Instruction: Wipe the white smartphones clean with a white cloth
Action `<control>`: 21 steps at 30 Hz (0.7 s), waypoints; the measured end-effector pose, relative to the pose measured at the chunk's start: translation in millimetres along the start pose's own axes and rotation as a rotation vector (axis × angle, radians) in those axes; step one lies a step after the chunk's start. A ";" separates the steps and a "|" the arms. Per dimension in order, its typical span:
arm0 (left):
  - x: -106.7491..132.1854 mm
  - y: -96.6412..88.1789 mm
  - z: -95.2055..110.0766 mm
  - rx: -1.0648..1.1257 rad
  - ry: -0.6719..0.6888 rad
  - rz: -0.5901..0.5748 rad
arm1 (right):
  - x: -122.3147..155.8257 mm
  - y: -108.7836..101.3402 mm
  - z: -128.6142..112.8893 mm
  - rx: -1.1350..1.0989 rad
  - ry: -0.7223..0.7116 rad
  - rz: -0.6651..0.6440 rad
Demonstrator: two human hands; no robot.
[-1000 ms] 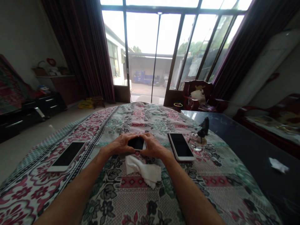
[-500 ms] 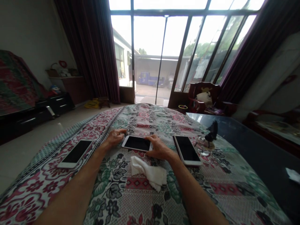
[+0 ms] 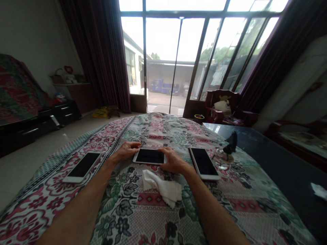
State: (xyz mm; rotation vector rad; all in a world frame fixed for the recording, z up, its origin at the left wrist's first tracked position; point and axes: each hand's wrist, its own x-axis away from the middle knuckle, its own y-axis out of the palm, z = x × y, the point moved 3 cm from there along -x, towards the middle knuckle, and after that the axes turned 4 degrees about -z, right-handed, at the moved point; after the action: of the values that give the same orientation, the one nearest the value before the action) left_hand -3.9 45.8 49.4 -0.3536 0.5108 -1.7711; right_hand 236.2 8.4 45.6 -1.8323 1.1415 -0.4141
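A white smartphone (image 3: 150,156) with a dark screen lies sideways on the patterned tablecloth between my hands. My right hand (image 3: 173,160) grips its right end, fingers on the far edge and thumb on the near edge. At the phone's far left corner is my left hand (image 3: 127,149), its fingers stretched out; whether they touch the phone I cannot tell. A crumpled white cloth (image 3: 162,188) lies just in front of the phone. Another white phone (image 3: 83,166) rests to the left of my left forearm. Right of my right hand lies a larger white phone (image 3: 204,164), screen dark.
A clear glass container (image 3: 222,159) with a black top stands right of the larger phone. The floral tablecloth (image 3: 158,127) covers the table. Alongside is a dark glossy surface (image 3: 258,146) with a white piece (image 3: 319,190) on it. A wooden chair (image 3: 217,102) stands by the window.
My left hand has shifted slightly right, closer to the middle phone's left end. That phone has turned a little and lies straighter across. My right hand stays at its right end.
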 end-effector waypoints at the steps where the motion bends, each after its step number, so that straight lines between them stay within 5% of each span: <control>1: 0.3 -0.1 -0.1 0.010 -0.007 -0.004 | -1.0 -0.2 1.1 0.001 -0.002 0.027; 10: -2.4 5.1 -4.3 0.143 -0.118 -0.101 | -2.6 -9.0 -0.1 0.156 0.379 0.412; 15: -5.6 10.1 0.5 0.099 -0.131 -0.072 | -4.1 -8.6 1.7 0.046 0.533 0.252; 21: -3.7 15.6 4.3 0.118 -0.169 -0.083 | -9.1 4.6 -8.5 -0.535 0.530 0.079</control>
State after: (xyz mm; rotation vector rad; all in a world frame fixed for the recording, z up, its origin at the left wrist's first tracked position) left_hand 12.2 45.6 45.1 -0.4424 0.2741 -1.8231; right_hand 223.3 10.9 47.8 -2.1895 1.8163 -0.6142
